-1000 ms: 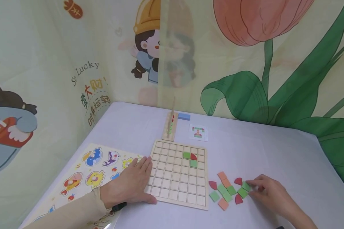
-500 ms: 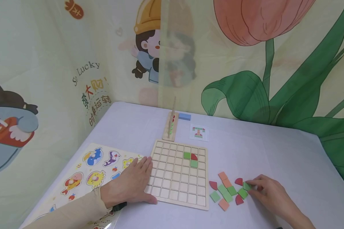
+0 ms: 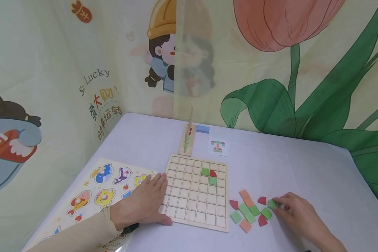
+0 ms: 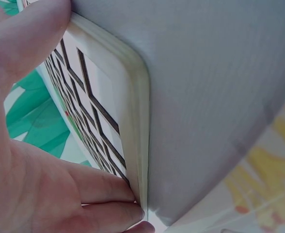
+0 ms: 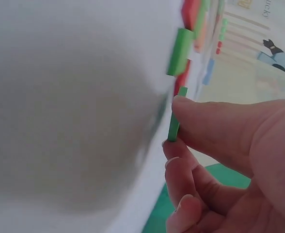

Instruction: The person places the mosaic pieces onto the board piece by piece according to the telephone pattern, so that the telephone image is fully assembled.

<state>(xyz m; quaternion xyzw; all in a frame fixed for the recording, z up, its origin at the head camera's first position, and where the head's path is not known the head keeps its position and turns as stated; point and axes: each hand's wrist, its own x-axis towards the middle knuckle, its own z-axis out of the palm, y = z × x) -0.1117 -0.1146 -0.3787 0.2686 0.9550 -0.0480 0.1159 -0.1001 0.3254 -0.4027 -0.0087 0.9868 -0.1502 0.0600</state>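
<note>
My right hand pinches a green square tile between thumb and fingers, at the right end of the loose tiles. In the right wrist view the tile stands edge-on, close over the table. Another green tile and a red quarter-round tile lie just beside it. My left hand rests along the left edge of the wooden grid board, fingers straight and thumb at the near corner. On the board sit two green tiles and one red quarter-round tile.
Orange tiles and more green and red ones lie right of the board. Behind it are a pattern card, a wooden stand and a blue block. A sticker-like animal puzzle board lies under the left forearm.
The green tile in my right hand has come slightly up and away from the neighbouring green tile. My left hand stays on the board's edge.
</note>
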